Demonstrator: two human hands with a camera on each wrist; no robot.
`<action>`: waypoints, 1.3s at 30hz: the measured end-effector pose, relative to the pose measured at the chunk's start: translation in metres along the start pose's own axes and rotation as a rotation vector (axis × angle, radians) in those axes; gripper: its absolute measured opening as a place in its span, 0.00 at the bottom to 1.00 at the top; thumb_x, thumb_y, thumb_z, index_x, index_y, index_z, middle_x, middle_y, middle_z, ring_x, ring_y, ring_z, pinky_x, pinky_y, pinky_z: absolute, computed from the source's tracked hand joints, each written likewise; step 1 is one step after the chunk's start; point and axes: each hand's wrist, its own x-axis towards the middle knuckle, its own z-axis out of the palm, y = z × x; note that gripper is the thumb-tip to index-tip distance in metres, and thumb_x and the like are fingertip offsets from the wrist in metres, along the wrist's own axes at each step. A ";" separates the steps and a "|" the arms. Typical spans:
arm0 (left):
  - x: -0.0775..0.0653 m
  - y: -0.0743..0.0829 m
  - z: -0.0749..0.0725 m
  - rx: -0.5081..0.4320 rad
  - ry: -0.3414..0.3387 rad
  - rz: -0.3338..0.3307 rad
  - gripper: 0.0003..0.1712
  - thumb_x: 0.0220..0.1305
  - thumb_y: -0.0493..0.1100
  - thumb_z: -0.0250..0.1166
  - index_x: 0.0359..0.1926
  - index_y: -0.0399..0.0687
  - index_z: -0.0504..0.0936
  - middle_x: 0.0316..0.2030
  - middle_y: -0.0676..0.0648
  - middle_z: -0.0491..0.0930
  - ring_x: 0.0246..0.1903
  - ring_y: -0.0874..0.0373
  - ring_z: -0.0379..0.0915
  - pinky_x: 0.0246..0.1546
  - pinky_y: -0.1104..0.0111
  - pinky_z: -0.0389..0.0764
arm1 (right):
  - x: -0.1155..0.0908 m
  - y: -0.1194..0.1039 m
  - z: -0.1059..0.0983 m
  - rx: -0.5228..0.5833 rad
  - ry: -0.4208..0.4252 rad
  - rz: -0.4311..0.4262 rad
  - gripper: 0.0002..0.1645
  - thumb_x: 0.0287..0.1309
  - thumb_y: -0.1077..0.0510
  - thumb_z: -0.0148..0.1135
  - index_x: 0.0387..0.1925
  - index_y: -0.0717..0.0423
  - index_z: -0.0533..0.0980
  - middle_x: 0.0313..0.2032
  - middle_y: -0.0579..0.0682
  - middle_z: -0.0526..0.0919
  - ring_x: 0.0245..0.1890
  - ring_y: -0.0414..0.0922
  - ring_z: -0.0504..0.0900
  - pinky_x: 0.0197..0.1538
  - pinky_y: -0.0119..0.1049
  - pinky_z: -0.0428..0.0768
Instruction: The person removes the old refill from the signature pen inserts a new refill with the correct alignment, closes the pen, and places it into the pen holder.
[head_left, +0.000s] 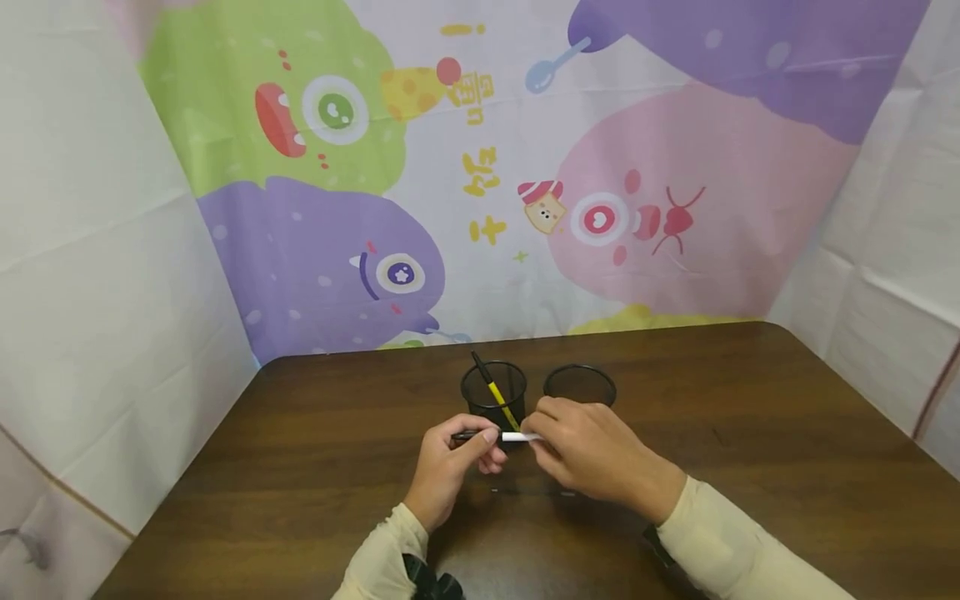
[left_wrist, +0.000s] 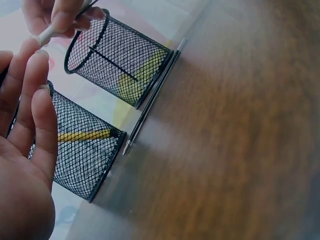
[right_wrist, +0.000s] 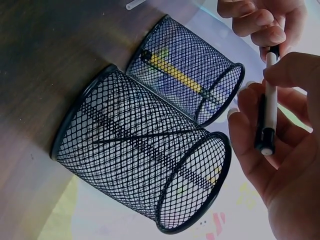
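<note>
Both hands hold a white pen (head_left: 517, 437) with black ends and a black clip, level in front of the two mesh cups. My left hand (head_left: 450, 462) pinches its black end between thumb and fingers. The right hand (head_left: 600, 450) grips the white barrel, thumb laid along it; in the right wrist view the pen's butt end and clip (right_wrist: 260, 127) stick out past these fingers. Below the hands, a thin dark pen refill (left_wrist: 152, 95) with a metal tip lies on the table before the cups.
The left black mesh cup (head_left: 470, 398) contains a yellow-and-black pen (head_left: 495, 392) leaning on its rim. Beside it stands the right mesh cup (left_wrist: 117, 62), where a thin dark line shows through the mesh. A cartoon-printed cloth (head_left: 495, 275) hangs behind the brown table (head_left: 337, 433).
</note>
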 end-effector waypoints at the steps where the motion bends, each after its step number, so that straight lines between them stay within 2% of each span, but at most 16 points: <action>1: 0.000 0.000 0.000 0.001 -0.002 0.000 0.12 0.69 0.37 0.64 0.43 0.26 0.79 0.25 0.42 0.85 0.23 0.54 0.82 0.28 0.66 0.82 | 0.000 0.000 0.000 -0.001 0.008 -0.001 0.05 0.54 0.60 0.69 0.35 0.52 0.81 0.29 0.42 0.74 0.22 0.33 0.67 0.22 0.26 0.69; 18: 0.001 0.001 0.000 -0.016 0.004 0.025 0.12 0.69 0.37 0.63 0.41 0.27 0.79 0.24 0.44 0.85 0.22 0.54 0.82 0.28 0.66 0.81 | 0.002 0.000 -0.001 0.022 0.048 -0.022 0.08 0.54 0.62 0.70 0.35 0.53 0.79 0.31 0.42 0.73 0.27 0.36 0.68 0.25 0.28 0.71; 33: 0.001 0.000 0.001 -0.045 -0.003 -0.021 0.12 0.71 0.41 0.63 0.42 0.32 0.80 0.25 0.45 0.85 0.22 0.55 0.81 0.27 0.67 0.81 | 0.000 0.001 0.000 0.030 0.041 -0.028 0.05 0.58 0.60 0.68 0.37 0.53 0.80 0.31 0.42 0.74 0.26 0.35 0.69 0.25 0.28 0.72; 39: 0.000 -0.001 0.001 -0.051 -0.002 -0.026 0.12 0.71 0.40 0.62 0.42 0.31 0.80 0.24 0.45 0.85 0.23 0.55 0.82 0.28 0.67 0.81 | 0.001 0.000 0.001 0.048 0.049 -0.038 0.05 0.59 0.60 0.67 0.37 0.54 0.80 0.31 0.42 0.74 0.25 0.34 0.68 0.25 0.27 0.71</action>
